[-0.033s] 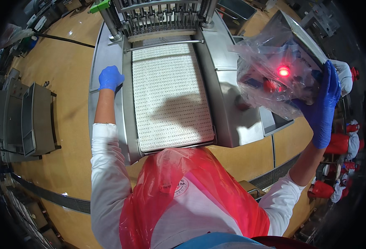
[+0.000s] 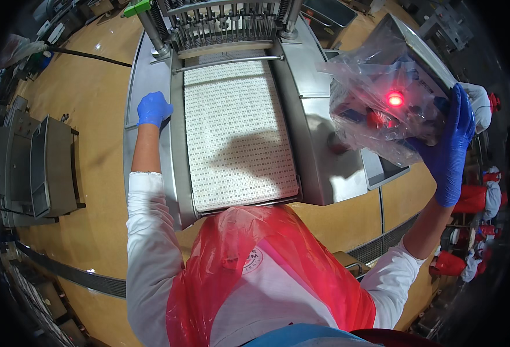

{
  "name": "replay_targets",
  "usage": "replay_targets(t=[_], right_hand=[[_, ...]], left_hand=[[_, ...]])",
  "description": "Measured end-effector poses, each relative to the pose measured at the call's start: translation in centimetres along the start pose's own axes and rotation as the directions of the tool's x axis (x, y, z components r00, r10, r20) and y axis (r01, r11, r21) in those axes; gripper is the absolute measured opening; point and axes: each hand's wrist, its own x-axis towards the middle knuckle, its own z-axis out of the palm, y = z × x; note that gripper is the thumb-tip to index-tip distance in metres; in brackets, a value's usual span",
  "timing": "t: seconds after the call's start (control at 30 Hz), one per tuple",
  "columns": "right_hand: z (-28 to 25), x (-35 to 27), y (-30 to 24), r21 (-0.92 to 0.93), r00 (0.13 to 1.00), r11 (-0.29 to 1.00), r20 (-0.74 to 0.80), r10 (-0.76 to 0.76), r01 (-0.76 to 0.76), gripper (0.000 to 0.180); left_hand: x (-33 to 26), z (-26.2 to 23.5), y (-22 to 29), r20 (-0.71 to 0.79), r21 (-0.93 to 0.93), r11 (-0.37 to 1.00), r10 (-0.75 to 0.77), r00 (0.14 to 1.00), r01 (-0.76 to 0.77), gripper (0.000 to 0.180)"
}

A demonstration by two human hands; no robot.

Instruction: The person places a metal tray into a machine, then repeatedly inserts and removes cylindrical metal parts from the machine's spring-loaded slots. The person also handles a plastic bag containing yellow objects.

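My left hand (image 2: 155,108), in a blue glove, is closed in a fist and rests on the left metal side of an injector machine (image 2: 318,136). Nothing shows in its fingers. A white perforated conveyor belt (image 2: 237,121) runs between the machine's sides. My right hand (image 2: 448,147), also gloved in blue, grips the lower right corner of a control box (image 2: 431,55), fingers stretched along its side and thumb at its underside. Clear plastic wrap (image 2: 370,130) covers the box, and a red light (image 2: 395,99) glows through it. Part of the right thumb is hidden by the plastic.
A row of needles (image 2: 226,34) hangs over the belt's far end, behind a metal crossbar (image 2: 232,64). A steel cart (image 2: 55,165) stands at left. Several people in red and white (image 2: 475,202) are at the right. A floor drain grate (image 2: 385,238) lies behind my right arm.
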Motion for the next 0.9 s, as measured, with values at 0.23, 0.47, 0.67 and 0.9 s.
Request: replay_targets(t=[0.23, 0.47, 0.67, 0.9], right_hand=[[0.1, -0.1, 0.1, 0.005, 1.000, 1.000, 0.003, 0.010, -0.010, 0.124], [0.2, -0.1, 0.1, 0.010, 1.000, 1.000, 0.002, 0.006, -0.006, 0.124], [0.4, 0.0, 0.1, 0.023, 1.000, 1.000, -0.011, 0.003, -0.003, 0.124], [0.4, 0.0, 0.1, 0.011, 1.000, 1.000, 0.011, 0.015, -0.016, 0.125]], left_hand=[[0.1, 0.1, 0.1, -0.012, -0.005, 1.000, -0.008, 1.000, 0.008, 0.036], [0.1, -0.1, 0.2, 0.018, 0.021, 1.000, -0.023, 1.000, 0.022, 0.036], [-0.2, -0.4, 0.2, 0.027, -0.010, 1.000, -0.024, 0.999, 0.024, 0.036], [-0.1, -0.2, 0.1, 0.017, -0.004, 1.000, -0.019, 1.000, 0.019, 0.035]])
